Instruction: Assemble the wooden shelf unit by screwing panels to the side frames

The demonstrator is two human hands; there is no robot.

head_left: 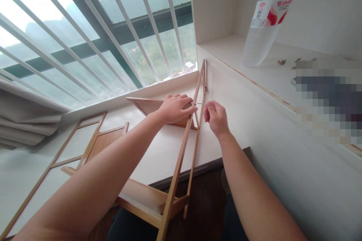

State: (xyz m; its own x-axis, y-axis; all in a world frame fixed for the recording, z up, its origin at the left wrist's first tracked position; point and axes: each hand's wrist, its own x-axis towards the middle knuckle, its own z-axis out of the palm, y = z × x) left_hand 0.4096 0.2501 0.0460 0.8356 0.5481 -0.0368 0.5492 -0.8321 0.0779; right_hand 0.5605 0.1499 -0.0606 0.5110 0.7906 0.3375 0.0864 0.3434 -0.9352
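A wooden shelf frame [181, 153] leans at a slant in front of me, its long, thin side rails running from the window corner down towards my legs. My left hand [177, 108] grips it where a wooden shelf board [147, 104] meets the rail, with the thumb against the rail. To the right of that joint, my right hand [216, 117] is closed in a pinch around a thin metal hex key [201, 103]. The key points left at the rail; whether its tip sits in a bolt is too small to tell. Another board [141, 205] joins the rails lower down.
Another wooden frame [93, 135] lies at the left on the pale window seat [158, 154]. A clear water bottle [263, 34] and small metal fittings [282, 61] stand on the right ledge, beside a pixelated area. A barred window and grey curtain [25, 116] are behind.
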